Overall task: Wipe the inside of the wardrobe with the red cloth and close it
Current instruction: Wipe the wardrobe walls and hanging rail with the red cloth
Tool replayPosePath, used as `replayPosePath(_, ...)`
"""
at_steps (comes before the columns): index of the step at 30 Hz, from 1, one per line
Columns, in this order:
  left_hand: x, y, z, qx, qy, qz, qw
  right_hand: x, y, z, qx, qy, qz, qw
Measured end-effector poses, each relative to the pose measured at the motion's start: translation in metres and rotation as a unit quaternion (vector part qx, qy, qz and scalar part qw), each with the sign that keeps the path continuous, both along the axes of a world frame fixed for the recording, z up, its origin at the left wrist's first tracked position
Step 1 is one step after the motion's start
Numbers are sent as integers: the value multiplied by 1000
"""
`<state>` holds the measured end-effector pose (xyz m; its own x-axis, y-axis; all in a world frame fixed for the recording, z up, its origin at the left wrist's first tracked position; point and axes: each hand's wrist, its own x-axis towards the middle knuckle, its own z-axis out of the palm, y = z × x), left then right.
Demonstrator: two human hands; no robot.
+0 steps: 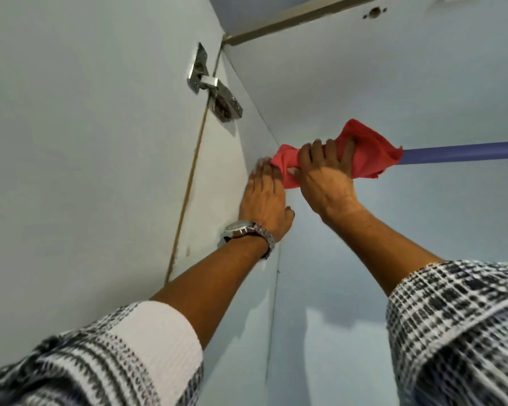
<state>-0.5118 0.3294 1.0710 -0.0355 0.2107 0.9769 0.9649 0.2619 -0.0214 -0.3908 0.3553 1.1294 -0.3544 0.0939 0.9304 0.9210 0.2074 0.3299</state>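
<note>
right hand [326, 183] is closed around the red cloth [364, 153], which is wrapped over the left end of the purple rail [464, 152], near the corner where the side wall [238, 159] of the wardrobe meets the back wall [393, 83]. left hand [266, 197] is open and lies flat on the side wall just beside the cloth, its fingertips touching the cloth edge; a watch [247, 230] is on this wrist. i think the rail is being wiped now, and the door [85, 127] with the metal hinge [214, 89] is open. one risk: a loose corner of the cloth hangs free on the right and could slip off the rail if the grip becomes weak. also, hard pulling could loosen the rail from its mount, which is hidden under the cloth.
</note>
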Motion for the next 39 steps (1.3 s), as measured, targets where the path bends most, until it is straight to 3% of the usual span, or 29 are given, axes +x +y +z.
replayPosePath(4,12,9,-2,21,-21,-16,999,35,6,1,17,5,11,1000)
replayPosePath(9,58,29,-1,48,46,-35,997,118,24,-1,58,32,-14,998)
replayPosePath(18,222,59,26,51,137,-91,985,346,59,-8,120,110,-85,983)
replayPosePath(25,322,63,24,39,119,-106,986,501,57,-17,121,132,-159,971)
replayPosePath(32,262,50,24,45,89,-71,992,417,54,-11,91,192,-103,972)
replayPosePath(39,116,19,12,43,42,28,998,207,39,-13,18,155,30,987)
